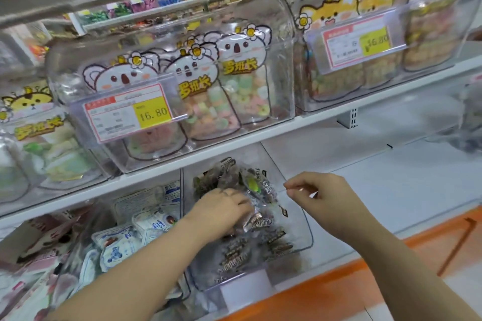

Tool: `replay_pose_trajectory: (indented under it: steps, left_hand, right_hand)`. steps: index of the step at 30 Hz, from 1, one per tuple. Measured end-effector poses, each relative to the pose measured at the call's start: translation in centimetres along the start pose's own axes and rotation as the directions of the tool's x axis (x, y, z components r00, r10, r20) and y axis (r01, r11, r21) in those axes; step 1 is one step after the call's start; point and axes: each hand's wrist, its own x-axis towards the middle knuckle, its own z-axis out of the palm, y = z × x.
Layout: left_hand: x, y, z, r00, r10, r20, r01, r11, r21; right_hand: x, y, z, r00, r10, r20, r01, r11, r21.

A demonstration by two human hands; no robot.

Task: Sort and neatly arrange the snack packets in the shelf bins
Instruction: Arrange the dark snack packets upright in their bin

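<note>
Yellow bear bags (39, 133) are standing far up and to the left of the bin (302, 233). The bin itself, of clear plastic, is sitting on the lower shelf (391, 180). Just left of the bin, white-and-blue packs (117, 245) are lying heaped in a neighbouring compartment. Straight above the bin, one shelf up, a koala box (161, 81) is holding bags of pastel sweets, with a yellow price tag (130, 116) hanging on its front.

The left hand (221, 207) is reaching into the bin from the left, palm down. Its fingers are curling over the top of the dark packets (240, 250), holding a few, and one crinkled end is sticking out beneath the fingertips. The packets are filling the bin from back to front in a loose pile. One with a green patch (251, 184) is lying near the back, just beyond the left hand.

The right hand (323, 195) is hovering at the bin's right wall, fingers curled and thumb and forefinger drawn close together. The plastic is too clear and blurred here, so I cannot tell whether they are pinching the rim or nothing.

Right of the bin, the white shelf is running on above an orange edge (326, 286). Up and to the right of the bin, a fox box (347, 60) is standing.
</note>
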Motion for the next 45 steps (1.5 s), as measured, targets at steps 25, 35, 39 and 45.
replay_pose_trajectory:
  steps: [25,35,39,45]
  left_hand:
    - [-6.4,0.9,-3.1,0.776,-0.569,-0.273,-0.006,0.426,-0.905]
    - [-6.7,2.9,-3.9,0.753,-0.652,0.091,-0.057,-0.203,-0.977]
    - [-7.0,3.1,-3.8,0.689,-0.7,0.189,-0.027,-0.285,-0.958]
    - [-6.8,4.7,-4.7,0.801,-0.482,0.355,-0.105,-0.697,-0.71]
  right_hand:
    - [-0.6,-2.3,0.9,0.989,-0.032,0.144,0.022,0.997,0.071]
    - [-1.2,-2.8,0.4,0.982,0.161,0.099,-0.189,0.853,0.487]
    - [-1.7,-3.0,0.7,0.941,0.147,-0.304,-0.008,0.909,0.416]
    - [-3.1,-4.5,3.9,0.956,-0.196,-0.22,0.24,0.951,0.193]
